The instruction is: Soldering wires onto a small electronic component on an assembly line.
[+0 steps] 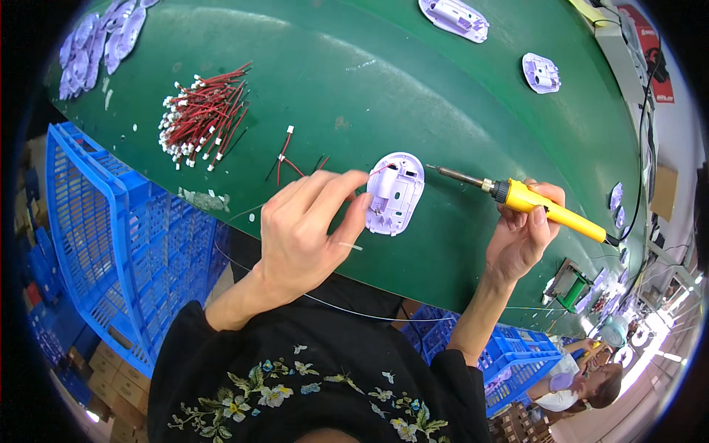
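My left hand [299, 236] pinches one white plastic shell [396, 193] at my fingers' tips; my right hand [521, 236] grips one yellow soldering iron [543, 207], tip just beside the shell.

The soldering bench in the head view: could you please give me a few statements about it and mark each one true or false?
1. The right hand holds a yellow-handled soldering iron. True.
2. The left hand rests on the blue crate. False: it touches the pale plastic housing.
3. The bundle of red wires lies on the green table. True.
4. The iron's tip is pressed into the wire bundle. False: it points at the housing.
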Demonstrator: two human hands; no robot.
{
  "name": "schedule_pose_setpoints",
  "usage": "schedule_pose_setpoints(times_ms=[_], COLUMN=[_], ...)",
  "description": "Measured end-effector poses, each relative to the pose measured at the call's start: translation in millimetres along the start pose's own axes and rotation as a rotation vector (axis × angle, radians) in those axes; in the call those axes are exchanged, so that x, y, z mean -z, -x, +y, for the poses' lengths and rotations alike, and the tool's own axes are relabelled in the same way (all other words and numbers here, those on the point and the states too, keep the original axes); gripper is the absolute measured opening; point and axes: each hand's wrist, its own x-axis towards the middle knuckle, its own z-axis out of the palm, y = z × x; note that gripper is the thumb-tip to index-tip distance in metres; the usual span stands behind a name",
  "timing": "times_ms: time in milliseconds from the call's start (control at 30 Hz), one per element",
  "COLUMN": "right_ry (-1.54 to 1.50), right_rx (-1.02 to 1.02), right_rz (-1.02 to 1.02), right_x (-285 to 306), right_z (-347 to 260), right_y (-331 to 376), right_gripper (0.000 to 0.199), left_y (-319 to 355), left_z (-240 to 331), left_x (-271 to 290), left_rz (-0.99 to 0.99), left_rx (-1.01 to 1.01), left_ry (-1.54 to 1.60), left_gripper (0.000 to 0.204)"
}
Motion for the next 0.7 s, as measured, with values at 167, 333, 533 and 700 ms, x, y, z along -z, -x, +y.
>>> schedule_pose_setpoints(times_ms=[167,333,533,700], right_ry=[0.017,0.02,-0.019,-0.052], right_rx=[0.052,0.084,0.088,0.096], right_rz=[-0.023,0.069,0.072,0.093], right_x=[1.8,16.5,12.1,5.3], right_z=[-8.1,-10.5,-24.9,-29.0], right_y=[-0.1,2.2,-3.3,-4.5], right_gripper=[0.031,0.029,0.027,0.027], left_y=[-4.4,1.2,62.1,68.7], left_z=[26.7,54.1,2.4,-26.6], left_x=[27.1,84.1,218.1,233.7], left_rz=[-0.078,0.012,0.699,0.697], left_rx=[0.131,0.23,0.413,0.658], left_ry=[0.115,-0.078,-0.56,-0.938], left_gripper=[0.015,0.017,0.025,0.036])
